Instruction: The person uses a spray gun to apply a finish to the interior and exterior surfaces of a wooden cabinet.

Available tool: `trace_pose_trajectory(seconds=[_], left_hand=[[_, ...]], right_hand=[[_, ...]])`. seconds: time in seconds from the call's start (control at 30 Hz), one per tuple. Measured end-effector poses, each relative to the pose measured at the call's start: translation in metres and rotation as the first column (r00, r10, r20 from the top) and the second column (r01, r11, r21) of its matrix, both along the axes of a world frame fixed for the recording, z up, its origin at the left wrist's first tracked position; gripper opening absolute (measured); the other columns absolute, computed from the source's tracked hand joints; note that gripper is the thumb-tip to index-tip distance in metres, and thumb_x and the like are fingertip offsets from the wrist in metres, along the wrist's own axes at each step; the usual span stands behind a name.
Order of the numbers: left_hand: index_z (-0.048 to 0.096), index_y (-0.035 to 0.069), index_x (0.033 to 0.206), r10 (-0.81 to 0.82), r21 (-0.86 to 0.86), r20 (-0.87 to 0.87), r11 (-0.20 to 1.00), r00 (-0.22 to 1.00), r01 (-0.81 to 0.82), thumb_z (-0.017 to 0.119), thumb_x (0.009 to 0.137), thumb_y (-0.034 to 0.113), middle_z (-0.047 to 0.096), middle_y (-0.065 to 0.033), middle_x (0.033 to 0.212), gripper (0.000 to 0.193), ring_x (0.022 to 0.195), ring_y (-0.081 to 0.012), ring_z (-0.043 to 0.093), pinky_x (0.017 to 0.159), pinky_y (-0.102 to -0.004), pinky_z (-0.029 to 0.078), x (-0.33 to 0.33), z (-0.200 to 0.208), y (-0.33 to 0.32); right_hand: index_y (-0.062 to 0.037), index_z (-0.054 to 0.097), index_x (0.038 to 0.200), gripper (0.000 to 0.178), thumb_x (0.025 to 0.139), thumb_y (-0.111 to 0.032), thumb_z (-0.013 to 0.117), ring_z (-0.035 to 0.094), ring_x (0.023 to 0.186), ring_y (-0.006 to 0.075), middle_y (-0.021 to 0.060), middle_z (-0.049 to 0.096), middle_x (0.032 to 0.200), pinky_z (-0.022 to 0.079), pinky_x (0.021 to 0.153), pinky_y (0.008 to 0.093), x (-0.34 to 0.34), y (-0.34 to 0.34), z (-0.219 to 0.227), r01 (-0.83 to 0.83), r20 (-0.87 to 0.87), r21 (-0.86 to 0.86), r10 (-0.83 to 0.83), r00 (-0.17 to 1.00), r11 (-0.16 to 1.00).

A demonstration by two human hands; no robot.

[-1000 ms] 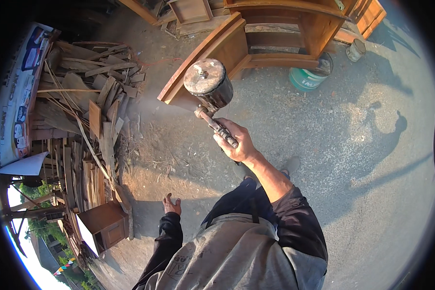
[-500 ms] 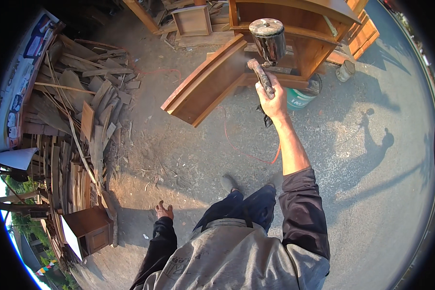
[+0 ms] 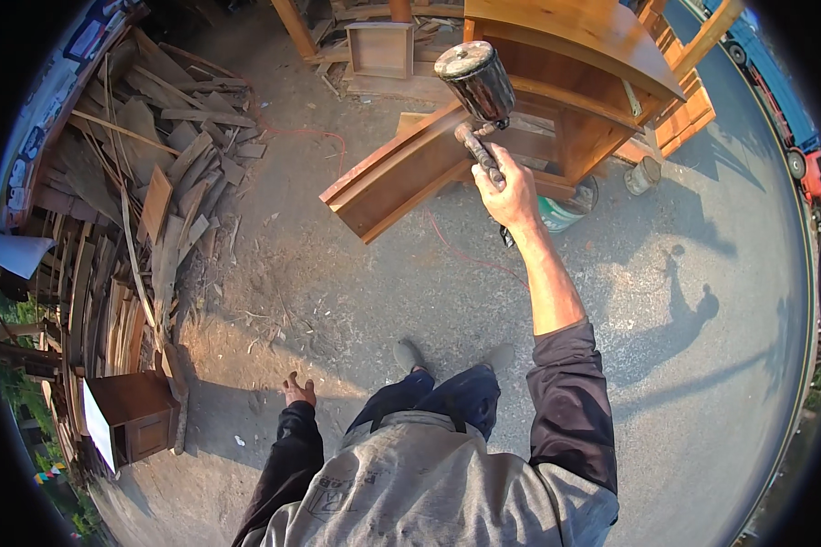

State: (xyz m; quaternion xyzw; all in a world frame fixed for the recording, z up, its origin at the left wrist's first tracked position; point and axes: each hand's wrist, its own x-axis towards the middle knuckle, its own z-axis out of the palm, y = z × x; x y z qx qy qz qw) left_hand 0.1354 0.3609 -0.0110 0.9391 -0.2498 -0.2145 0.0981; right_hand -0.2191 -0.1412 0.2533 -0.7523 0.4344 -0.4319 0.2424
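Clasping stained spray gun (image 3: 477,150), right grip (image 3: 509,193), glossy dark cup (image 3: 485,91), left grip (image 3: 298,390) spread

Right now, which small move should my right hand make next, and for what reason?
Perhaps ease the spray gun leftward along the panel: your right hand holds it, and its head overlaps the panel's right end in this view.
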Motion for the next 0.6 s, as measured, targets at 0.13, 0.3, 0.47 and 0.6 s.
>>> trace_pose_trajectory(seconds=[0.13, 0.3, 0.47, 0.6], left_hand=[[0.050, 0.008, 0.135, 0.062, -0.019, -0.057, 0.998, 0.996, -0.063, 0.073, 0.083, 0.022, 0.049, -0.0289, 0.132, 0.059, 0.119, -0.0469, 0.053, 0.100, -0.0501, 0.047, -0.006, -0.006, 0.007], [0.049, 0.006, 0.137, 0.118, 0.008, -0.047, 0.993, 0.992, -0.118, 0.073, 0.086, 0.025, 0.047, -0.0296, 0.134, 0.060, 0.120, -0.0469, 0.053, 0.101, -0.0490, 0.047, -0.009, -0.023, 0.021], [0.049, 0.006, 0.139, 0.151, 0.052, -0.114, 0.988, 0.982, -0.146, 0.073, 0.087, 0.027, 0.046, -0.0304, 0.136, 0.061, 0.122, -0.0469, 0.052, 0.103, -0.0492, 0.046, -0.015, -0.027, 0.015], [0.047, 0.007, 0.139, 0.125, 0.076, -0.083, 0.990, 0.989, -0.118, 0.073, 0.087, 0.027, 0.046, -0.0309, 0.136, 0.061, 0.123, -0.0486, 0.051, 0.103, -0.0510, 0.046, -0.005, -0.027, 0.026]], right_hand=[[0.0035, 0.062, 0.123, 0.046, 0.086, -0.020, 0.073, 0.072, 0.076, 0.0334, 0.0230, 0.071, 0.090, 0.056, 0.066, 0.0388, 0.023, 0.037, 0.014, -0.076, -0.070, 0.092, 0.082, 0.994, 0.993], [0.0009, 0.061, 0.123, 0.042, 0.087, -0.018, 0.072, 0.070, 0.069, 0.0274, 0.0187, 0.070, 0.083, 0.054, 0.063, 0.0359, 0.054, 0.082, 0.023, -0.265, 0.022, 0.135, 0.265, 0.964, 0.955], [-0.0006, 0.065, 0.118, 0.035, 0.088, -0.018, 0.073, 0.066, 0.077, 0.0164, 0.0096, 0.069, 0.085, 0.053, 0.073, 0.0329, 0.072, 0.112, 0.018, -0.397, 0.156, 0.232, 0.368, 0.916, 0.888], [-0.0024, 0.063, 0.123, 0.037, 0.090, -0.016, 0.070, 0.068, 0.082, 0.0208, 0.0151, 0.071, 0.092, 0.053, 0.077, 0.0350, 0.076, 0.112, 0.025, -0.438, 0.205, 0.245, 0.395, 0.895, 0.865]])
